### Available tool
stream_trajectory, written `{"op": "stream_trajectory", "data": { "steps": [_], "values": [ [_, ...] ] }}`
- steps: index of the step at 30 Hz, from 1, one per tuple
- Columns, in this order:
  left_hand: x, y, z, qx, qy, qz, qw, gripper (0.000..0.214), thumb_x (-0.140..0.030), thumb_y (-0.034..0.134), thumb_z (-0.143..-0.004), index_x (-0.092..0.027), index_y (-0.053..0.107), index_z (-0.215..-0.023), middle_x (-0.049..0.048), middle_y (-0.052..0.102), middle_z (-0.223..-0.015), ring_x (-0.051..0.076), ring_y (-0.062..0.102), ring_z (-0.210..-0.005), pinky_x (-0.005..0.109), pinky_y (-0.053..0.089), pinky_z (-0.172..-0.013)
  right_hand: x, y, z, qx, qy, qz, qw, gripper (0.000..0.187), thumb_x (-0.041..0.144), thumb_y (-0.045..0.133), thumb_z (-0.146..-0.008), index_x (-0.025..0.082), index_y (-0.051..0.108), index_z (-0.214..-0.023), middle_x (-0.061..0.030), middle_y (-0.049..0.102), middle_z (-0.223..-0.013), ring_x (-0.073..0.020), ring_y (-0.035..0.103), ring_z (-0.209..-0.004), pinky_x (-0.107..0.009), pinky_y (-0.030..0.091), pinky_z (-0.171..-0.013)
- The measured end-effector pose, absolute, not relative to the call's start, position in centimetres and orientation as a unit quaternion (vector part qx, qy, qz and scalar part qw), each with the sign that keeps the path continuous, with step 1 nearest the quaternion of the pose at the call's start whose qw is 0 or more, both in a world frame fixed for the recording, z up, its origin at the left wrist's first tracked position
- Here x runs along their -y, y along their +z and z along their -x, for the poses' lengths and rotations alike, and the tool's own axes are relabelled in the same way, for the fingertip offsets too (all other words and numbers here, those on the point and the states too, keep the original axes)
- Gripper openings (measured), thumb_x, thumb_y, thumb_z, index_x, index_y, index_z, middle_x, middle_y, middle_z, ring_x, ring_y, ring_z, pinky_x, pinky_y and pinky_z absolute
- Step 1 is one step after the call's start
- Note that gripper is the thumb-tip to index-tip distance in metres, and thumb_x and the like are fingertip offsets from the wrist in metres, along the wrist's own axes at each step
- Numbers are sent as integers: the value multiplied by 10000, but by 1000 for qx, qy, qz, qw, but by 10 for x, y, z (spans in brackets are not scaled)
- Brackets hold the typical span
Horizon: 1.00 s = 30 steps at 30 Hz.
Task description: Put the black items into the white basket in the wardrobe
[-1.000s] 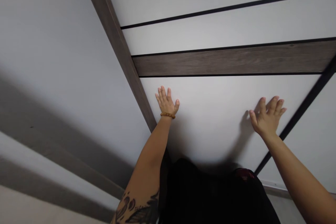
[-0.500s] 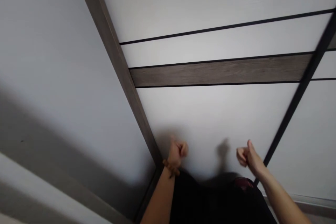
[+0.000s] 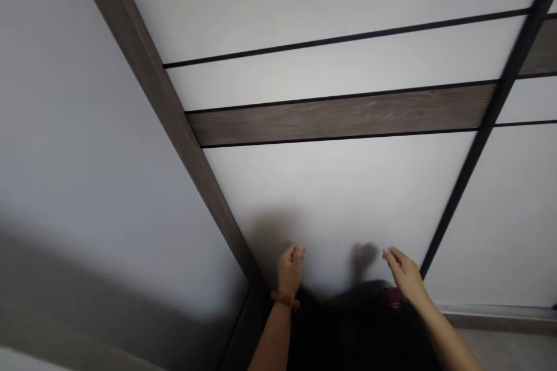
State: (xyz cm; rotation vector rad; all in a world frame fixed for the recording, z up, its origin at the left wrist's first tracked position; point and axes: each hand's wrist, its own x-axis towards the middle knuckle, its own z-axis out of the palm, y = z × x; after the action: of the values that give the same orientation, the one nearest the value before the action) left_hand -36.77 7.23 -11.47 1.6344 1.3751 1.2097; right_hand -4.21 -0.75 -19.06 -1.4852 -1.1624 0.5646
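Panel (image 3: pixel 339 185), white, straight ahead of left hand (image 3: pixel 289 269) and right hand (image 3: pixel 404 274), both down by its lower part and well apart from each other. Above both hands, wood-grain strip (image 3: pixel 343 116), long axis running from the panel's left edge to its right, tilted slightly upward toward the right. Left hand near the wooden upright (image 3: pixel 178 127) along the left edge, right hand near the black upright (image 3: pixel 459 185) along the right edge; neither plainly closer to the strip. Fingers of both hands curled in and narrow, with nothing visible in them; cannot tell whether touching the panel or just off it. Beaded bracelet (image 3: pixel 285 299) around the left wrist. Compared with a second ago, no longer spread wide against the panel just below the strip, but low and drawn in; compared with half a second ago, no upright thumbs.
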Motion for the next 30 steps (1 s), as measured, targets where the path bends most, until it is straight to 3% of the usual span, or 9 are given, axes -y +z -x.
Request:
{"op": "stream_trajectory", "data": {
  "steps": [2,4,7,10,13,17,22,30],
  "values": [
    [-87,-105,381,-570,514,-627,136,647,-772,564,-830,-218,717,-1127,161,724,-1162,340,678,-1054,510,555,-961,8,-187,43,535,-7,658,530,558,682,572,-953,207,747,-1187,-178,707,-1192,-376,664,-1129,-564,569,-966],
    [-105,-89,397,-582,527,-619,-4,726,-613,633,-808,-199,623,-1405,196,604,-1484,422,548,-1396,582,434,-1189,4,-181,45,552,-160,660,484,593,505,589,-977,220,599,-1498,-218,534,-1537,-458,510,-1421,-669,483,-1107],
    [-134,-59,415,-599,512,-607,-104,907,-529,673,-789,-186,454,-1600,182,341,-1736,455,279,-1613,612,288,-1297,-11,-163,50,569,-254,649,437,831,361,598,-979,306,248,-1730,-171,170,-1792,-503,279,-1597,-721,433,-1156],
    [-153,-39,418,-614,464,-629,-109,1029,-508,707,-781,-80,371,-1654,262,161,-1789,480,147,-1653,628,235,-1310,-32,-139,60,596,-279,629,415,976,327,605,-978,355,19,-1758,-109,-61,-1830,-496,175,-1641,-723,401,-1194],
    [-163,-35,410,-619,416,-661,-86,1059,-476,729,-795,-39,326,-1672,312,109,-1784,473,94,-1665,630,223,-1307,-50,-120,73,624,-283,608,402,1026,315,613,-968,353,-45,-1753,-89,-117,-1826,-474,138,-1657,-704,375,-1229],
    [-168,-40,399,-622,419,-657,-76,1113,-446,774,-781,-56,273,-1695,300,71,-1792,457,37,-1673,614,227,-1311,-63,-110,85,636,-279,607,386,1081,328,640,-949,361,-91,-1744,-94,-125,-1821,-488,145,-1651,-732,340,-1233],
    [-171,-43,391,-617,435,-652,-76,1139,-425,800,-751,-48,280,-1692,305,72,-1790,465,47,-1671,606,225,-1316,-67,-110,84,626,-275,629,370,1128,332,667,-931,381,-125,-1733,-129,-29,-1825,-498,241,-1624,-780,326,-1203],
    [-177,-45,408,-584,473,-650,-114,1020,-424,739,-814,-96,325,-1686,259,140,-1797,447,130,-1667,628,207,-1319,-67,-112,79,610,-286,647,357,1144,311,669,-915,381,-128,-1732,-131,-43,-1825,-501,236,-1624,-782,322,-1198]
  ]
}}
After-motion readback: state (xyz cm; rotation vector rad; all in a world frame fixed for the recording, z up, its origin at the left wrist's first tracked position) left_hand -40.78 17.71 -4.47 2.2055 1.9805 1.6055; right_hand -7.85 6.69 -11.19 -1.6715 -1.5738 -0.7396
